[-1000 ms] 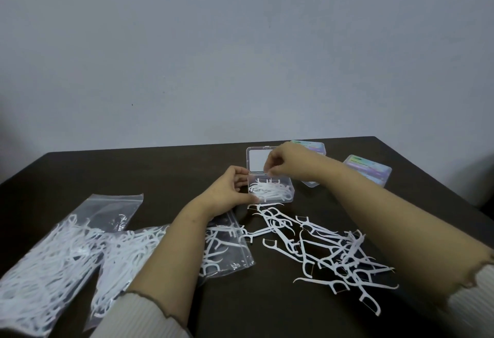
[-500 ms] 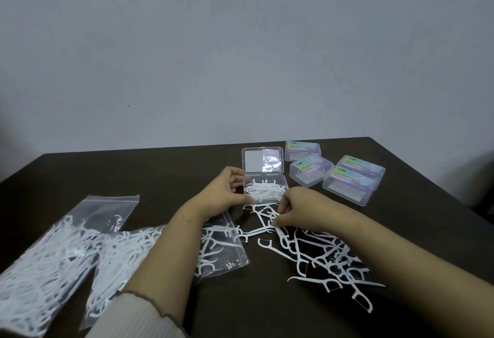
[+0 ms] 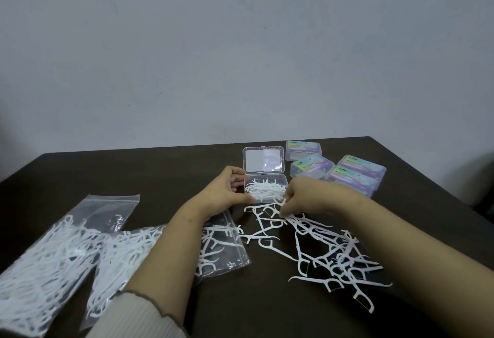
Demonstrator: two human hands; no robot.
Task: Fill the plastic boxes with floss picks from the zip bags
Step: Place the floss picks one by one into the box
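Open clear plastic box (image 3: 266,190), rectangular with rounded corners, lid hinged back flat; thin white floss picks lie loosely inside. Box is steadied at its left edge by the left hand (image 3: 227,193), thumb and fingers curled against it. A pick from the loose tangled pile (image 3: 320,246) on the dark matte table (image 3: 160,172) is pinched by the right hand (image 3: 302,198), just in front of the box. Two crinkled transparent zip bags (image 3: 61,252) of picks lie left. Four closed labelled boxes (image 3: 355,174) are grouped behind right.

Dark table (image 3: 160,172) — zip bags (image 3: 66,252), loose floss picks (image 3: 320,246), plastic boxes (image 3: 355,177).
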